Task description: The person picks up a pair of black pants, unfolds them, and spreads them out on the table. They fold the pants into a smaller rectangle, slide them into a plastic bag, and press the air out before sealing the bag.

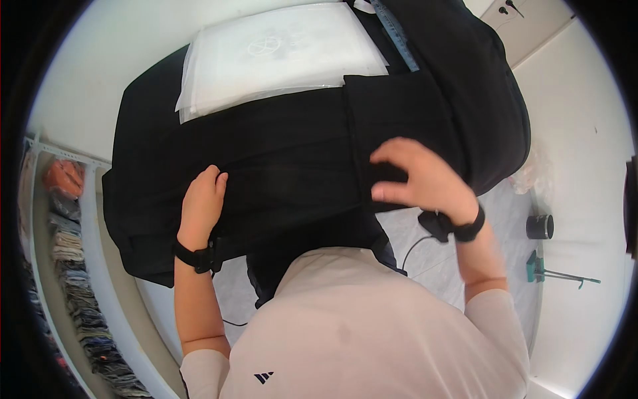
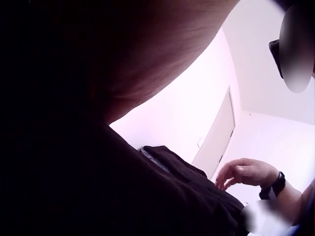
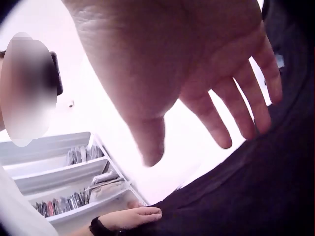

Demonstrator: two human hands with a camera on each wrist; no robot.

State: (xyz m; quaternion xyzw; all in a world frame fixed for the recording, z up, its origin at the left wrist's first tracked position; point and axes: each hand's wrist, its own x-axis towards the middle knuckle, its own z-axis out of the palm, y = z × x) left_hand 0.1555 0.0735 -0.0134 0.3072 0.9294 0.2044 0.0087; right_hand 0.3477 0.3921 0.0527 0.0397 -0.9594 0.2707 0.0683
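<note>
A large black cloth (image 1: 286, 143) lies spread in front of me, with a folded-over section (image 1: 399, 100) on its right side. On the cloth's left part rests my left hand (image 1: 203, 203), its fingers pointing away from me; the right wrist view shows this left hand (image 3: 130, 218) lying along the cloth with fingers fairly straight. My right hand (image 1: 425, 174) hovers over the near end of the folded section, thumb apart from the fingers. In the right wrist view the right hand's palm (image 3: 197, 64) shows, fingers spread and holding nothing.
Clear plastic bags (image 1: 279, 56) lie on the far part of the cloth, with a bluish ruler (image 1: 397, 36) beside them. A bulky black mass (image 1: 492, 100) rises at right. Shelves of packed items (image 1: 83, 286) line the left; a black cup-like container (image 1: 539, 227) stands at right.
</note>
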